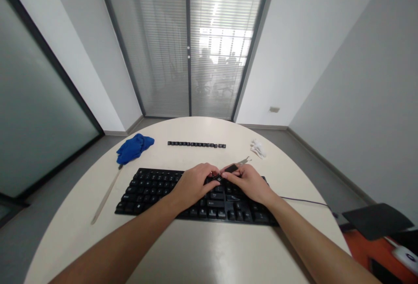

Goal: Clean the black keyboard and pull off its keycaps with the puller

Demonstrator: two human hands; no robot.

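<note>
A black keyboard (pixel 148 186) lies on the round table under both of my hands. My left hand (pixel 196 181) is closed, thumb and fingertips pinching a small black keycap (pixel 219 179) at the keyboard's upper middle. My right hand (pixel 250 182) is closed around a keycap puller with a black handle (pixel 231 168). The puller's thin metal prongs (pixel 244 161) point away, up and to the right. The right thumb and fingertips meet the left fingertips at the keycap. My fingers partly hide the keys beneath.
Several loose black keycaps (pixel 196 144) form a row beyond the keyboard. A blue cloth (pixel 134 148) and a long thin-handled brush (pixel 107 194) lie at left. Crumpled white material (pixel 257 148) is at right. A cable (pixel 303 200) runs off right toward an orange chair (pixel 365 249).
</note>
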